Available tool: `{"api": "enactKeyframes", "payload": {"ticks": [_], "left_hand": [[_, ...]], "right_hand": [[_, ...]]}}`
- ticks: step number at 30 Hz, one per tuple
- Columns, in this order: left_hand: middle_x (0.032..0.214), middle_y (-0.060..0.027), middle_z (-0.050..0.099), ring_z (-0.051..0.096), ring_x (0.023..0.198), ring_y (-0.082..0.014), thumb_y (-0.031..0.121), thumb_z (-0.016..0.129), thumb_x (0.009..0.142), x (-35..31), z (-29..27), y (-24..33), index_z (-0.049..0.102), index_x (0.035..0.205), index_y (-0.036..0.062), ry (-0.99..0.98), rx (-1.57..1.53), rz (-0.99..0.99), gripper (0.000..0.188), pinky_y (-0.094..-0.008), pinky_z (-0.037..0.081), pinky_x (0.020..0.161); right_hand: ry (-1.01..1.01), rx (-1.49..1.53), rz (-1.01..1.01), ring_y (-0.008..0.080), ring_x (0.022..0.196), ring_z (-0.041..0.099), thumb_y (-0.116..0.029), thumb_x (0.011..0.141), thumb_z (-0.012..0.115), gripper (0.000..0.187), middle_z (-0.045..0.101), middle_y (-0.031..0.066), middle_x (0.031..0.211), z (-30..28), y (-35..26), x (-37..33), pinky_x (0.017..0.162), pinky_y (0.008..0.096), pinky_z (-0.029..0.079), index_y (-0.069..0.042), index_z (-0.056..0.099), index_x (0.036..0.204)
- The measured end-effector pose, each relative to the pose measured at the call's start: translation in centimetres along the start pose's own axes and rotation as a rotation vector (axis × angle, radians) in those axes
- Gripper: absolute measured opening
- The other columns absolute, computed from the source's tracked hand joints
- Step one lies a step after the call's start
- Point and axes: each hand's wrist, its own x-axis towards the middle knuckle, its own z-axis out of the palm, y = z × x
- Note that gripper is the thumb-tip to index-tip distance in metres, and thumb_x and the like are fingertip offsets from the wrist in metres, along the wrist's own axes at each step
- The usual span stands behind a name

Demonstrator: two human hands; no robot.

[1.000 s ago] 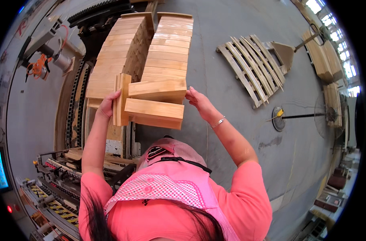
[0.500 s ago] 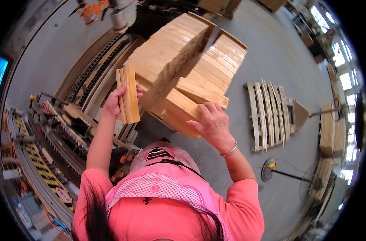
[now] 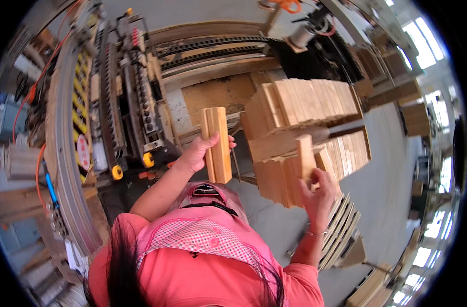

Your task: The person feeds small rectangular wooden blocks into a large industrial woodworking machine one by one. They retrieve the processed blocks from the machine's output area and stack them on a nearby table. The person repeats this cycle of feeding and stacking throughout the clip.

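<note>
My left hand (image 3: pixel 195 154) is closed round a small bundle of short wooden boards (image 3: pixel 221 148), held upright in front of my apron. To the right, my right hand (image 3: pixel 319 197) grips a single wooden board (image 3: pixel 305 153) near its lower end, fingers and thumb on either side of it. That board stands up over the near row of stacked boards (image 3: pixel 277 179); whether it still touches the row I cannot tell. Behind lies a second, longer row of boards (image 3: pixel 315 102), packed side by side, with a gap between the two rows.
On the left is a machine with chain tracks (image 3: pixel 110 102), yellow knobs (image 3: pixel 148 159) and a yellow-black striped rail (image 3: pixel 81 117). A wooden-edged conveyor bed (image 3: pixel 218 71) runs along the back. Slatted wood, seemingly a pallet (image 3: pixel 341 225), lies on the floor at right.
My view has turned, so the stacks now sit further right and the machine shows more. The right hand has gone from resting on the boards to gripping one upright. The left keeps its bundle.
</note>
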Motion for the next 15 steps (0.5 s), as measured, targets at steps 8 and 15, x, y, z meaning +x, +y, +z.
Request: {"api": "enactKeyframes", "payload": {"ticks": [8,15], "left_hand": [[0.114,-0.0121,0.057,0.057,0.104,-0.0201,0.030,0.061,0.085,-5.6,-2.7,3.2,0.045,0.122,0.0003,0.091,0.068,0.311,0.050,-0.0348,0.046,0.091],[0.110,-0.0103,0.058,0.057,0.100,-0.0181,0.029,0.063,0.085,-7.9,-7.4,5.4,0.049,0.118,-0.0006,0.379,0.171,0.569,0.046,-0.0327,0.047,0.086]], "right_hand": [[-0.406,0.648,-0.319,0.0069,0.074,0.057,-0.010,0.073,0.074,0.036,0.063,0.0028,0.085,14.4,-14.9,2.0,0.064,0.0219,0.048,0.002,0.059,0.103],[-0.804,0.919,-0.243,0.0083,0.073,0.059,-0.018,0.071,0.076,0.040,0.065,0.0050,0.082,19.9,-20.0,5.3,0.068,0.0238,0.049,0.002,0.062,0.102]]}}
